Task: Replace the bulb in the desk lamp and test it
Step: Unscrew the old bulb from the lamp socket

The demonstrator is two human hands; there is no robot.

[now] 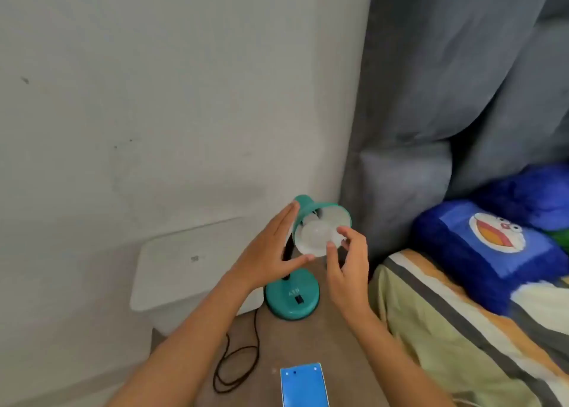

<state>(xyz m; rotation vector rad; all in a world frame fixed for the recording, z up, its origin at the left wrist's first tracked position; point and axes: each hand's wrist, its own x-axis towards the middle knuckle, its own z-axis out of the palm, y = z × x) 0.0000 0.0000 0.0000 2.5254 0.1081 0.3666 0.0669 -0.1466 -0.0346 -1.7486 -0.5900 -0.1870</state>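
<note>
- On the brown worktop (308, 345) beside the bed (446, 329), a teal desk lamp (291, 297) stands with its shade (311, 211) tilted toward the camera.
- A white bulb (317, 237) sits in the mouth of the shade.
- The right hand (349, 268) has its grip closed on the bulb, fingertips (331, 245) at its rim.
- The left hand (268, 252) is spread flat against the shade's side, thumb under the bulb, its grip open.
- A dark cord (237, 363) coils near a blue box (303, 386).

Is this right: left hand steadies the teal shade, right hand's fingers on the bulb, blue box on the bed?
Not quite. Left hand steadies the teal shade and right hand fingers the bulb, but the head view shows the blue box on the brown table, not the bed.
</note>
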